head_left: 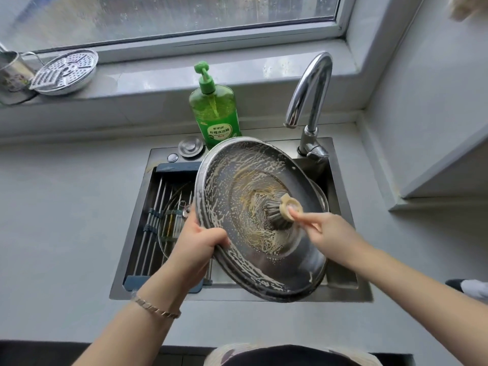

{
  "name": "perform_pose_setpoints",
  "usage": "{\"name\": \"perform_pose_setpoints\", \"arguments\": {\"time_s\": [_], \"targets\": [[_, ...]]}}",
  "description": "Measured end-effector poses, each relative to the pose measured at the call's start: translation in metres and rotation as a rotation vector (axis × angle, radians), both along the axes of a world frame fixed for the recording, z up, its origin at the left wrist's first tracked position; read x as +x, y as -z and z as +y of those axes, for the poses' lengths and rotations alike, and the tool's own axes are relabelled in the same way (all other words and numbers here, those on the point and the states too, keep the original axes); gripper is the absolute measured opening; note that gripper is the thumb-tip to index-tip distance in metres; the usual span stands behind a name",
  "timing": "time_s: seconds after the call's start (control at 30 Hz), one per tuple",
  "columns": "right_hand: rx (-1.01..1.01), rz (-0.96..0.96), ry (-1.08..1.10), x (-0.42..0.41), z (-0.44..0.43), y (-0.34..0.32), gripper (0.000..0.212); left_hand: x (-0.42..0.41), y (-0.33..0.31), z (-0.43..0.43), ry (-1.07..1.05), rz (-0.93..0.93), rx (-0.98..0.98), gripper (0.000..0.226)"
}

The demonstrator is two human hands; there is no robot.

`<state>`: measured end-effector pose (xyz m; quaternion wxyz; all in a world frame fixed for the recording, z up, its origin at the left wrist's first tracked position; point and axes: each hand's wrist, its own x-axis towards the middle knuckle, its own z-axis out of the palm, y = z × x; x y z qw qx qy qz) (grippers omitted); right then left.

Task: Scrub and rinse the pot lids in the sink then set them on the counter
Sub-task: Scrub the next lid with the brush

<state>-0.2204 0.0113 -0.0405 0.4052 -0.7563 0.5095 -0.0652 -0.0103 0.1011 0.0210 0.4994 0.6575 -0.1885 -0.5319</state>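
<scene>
Head view: soapy lid (pixel 219 186) held over sink (pixel 343 289), tilted — inner face toward camera, long axis upper-left to lower-right. Left hand (pixel 200 244) fingers curled round left rim. Right hand (pixel 327 231) pinches brush (pixel 282 212) — bristles against lid centre.

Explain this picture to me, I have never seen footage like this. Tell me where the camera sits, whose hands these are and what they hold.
There is no machine here: one wide-angle camera sits on a person's head and looks down, so both arms are that person's own. The left hand grips the rim of a large metal lid, tilted over the sink and smeared with suds. The right hand holds a round scrubbing brush, bristles pressed to the lid's middle. Behind the sink stand a green soap bottle and a tap; a drying rack lies across the sink's left part. A perforated metal plate rests on the windowsill.
</scene>
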Motion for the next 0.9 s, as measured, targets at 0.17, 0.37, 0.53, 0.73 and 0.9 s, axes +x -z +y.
{"name": "perform_pose_setpoints", "arguments": {"time_s": [0.17,0.37,0.53,0.73,0.9], "targets": [[0.171,-0.163,-0.257,0.005,0.048,-0.007,0.043,0.015,0.003,-0.005,-0.112,-0.059,0.014,0.063],[0.219,-0.076,-0.112,0.005,0.027,0.009,0.035,0.007,0.007,-0.005,-0.023,-0.115,0.041,0.062],[0.338,-0.14,-0.205,-0.003,0.036,-0.008,0.035,0.019,0.008,-0.001,-0.046,-0.048,0.072,0.052],[0.384,-0.04,-0.268,-0.009,0.045,0.002,0.032,0.023,0.015,-0.004,-0.001,-0.08,0.092,0.063],[0.304,0.12,-0.262,-0.029,0.029,0.006,0.03,0.031,0.016,-0.003,-0.001,-0.111,0.091,0.072]]}}
